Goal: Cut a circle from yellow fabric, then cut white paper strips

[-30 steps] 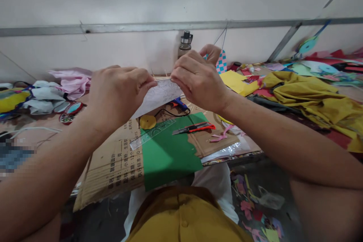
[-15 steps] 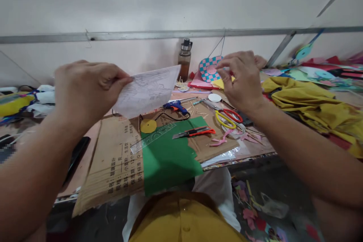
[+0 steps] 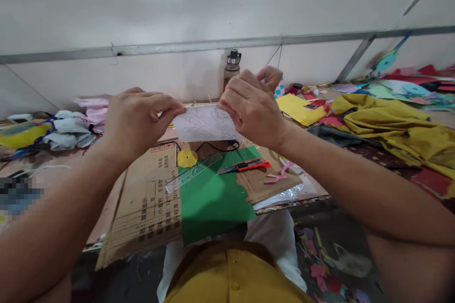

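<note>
A sheet of thin white paper (image 3: 208,124) with a line drawing on it hangs in the air above the table. My left hand (image 3: 142,120) pinches its upper left corner between thumb and fingers. At the upper right corner, my right hand (image 3: 252,106) pinches it too. Below the sheet lies green paper (image 3: 213,203) on flattened brown cardboard (image 3: 145,213). An orange-and-black utility knife (image 3: 245,165), a clear ruler (image 3: 194,173) and a yellow disc (image 3: 187,158) rest there. The glue gun's body is hidden behind the sheet; its black cord shows.
A dark bottle (image 3: 232,68) stands by the white wall. To the right lie yellow paper (image 3: 302,109) and mustard cloth (image 3: 394,128). Pink and white crumpled material (image 3: 94,111) is at the left. Paper scraps (image 3: 320,272) litter the floor beyond the table edge.
My right hand has moved left and taken hold of the paper's right corner. The sheet, earlier tilted and held by my left hand alone, is now stretched level between both hands.
</note>
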### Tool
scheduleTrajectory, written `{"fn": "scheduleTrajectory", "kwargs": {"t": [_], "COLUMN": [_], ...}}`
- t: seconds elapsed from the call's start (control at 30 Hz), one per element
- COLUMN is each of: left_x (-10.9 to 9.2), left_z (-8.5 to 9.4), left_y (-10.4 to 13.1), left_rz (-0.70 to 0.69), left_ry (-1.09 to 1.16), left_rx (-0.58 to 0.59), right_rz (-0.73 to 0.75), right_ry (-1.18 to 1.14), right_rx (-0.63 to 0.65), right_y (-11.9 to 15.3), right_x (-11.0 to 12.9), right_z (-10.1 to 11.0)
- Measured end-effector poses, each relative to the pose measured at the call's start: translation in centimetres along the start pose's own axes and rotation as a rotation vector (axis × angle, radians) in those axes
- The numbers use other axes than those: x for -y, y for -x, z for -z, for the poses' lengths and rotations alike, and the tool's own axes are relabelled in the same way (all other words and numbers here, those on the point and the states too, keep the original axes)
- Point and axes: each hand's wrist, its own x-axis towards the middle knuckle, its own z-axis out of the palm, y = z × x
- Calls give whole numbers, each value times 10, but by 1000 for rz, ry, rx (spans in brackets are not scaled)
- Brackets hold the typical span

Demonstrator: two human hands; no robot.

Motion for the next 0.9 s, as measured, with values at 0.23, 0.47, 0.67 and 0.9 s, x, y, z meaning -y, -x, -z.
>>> {"fn": "scheduleTrajectory", "kwargs": {"t": [0.23, 0.47, 0.67, 0.9], "left_x": [30, 7, -14, 6], "left_z": [3, -27, -52, -50], "left_y": [19, -13, -26, -32], "left_rz": [405, 322, 480, 606], "left_ry": [217, 917, 952, 983], "left_rx": [-110, -27, -189, -437], "right_rz": [-64, -104, -56, -327], "right_ry": [5, -3, -70, 11], "right_rx": [-144, -213, -191, -44], "right_y": [16, 6, 21, 88], "right_x": [-33, -21, -32, -103], "right_z": [4, 6, -7, -13]}}
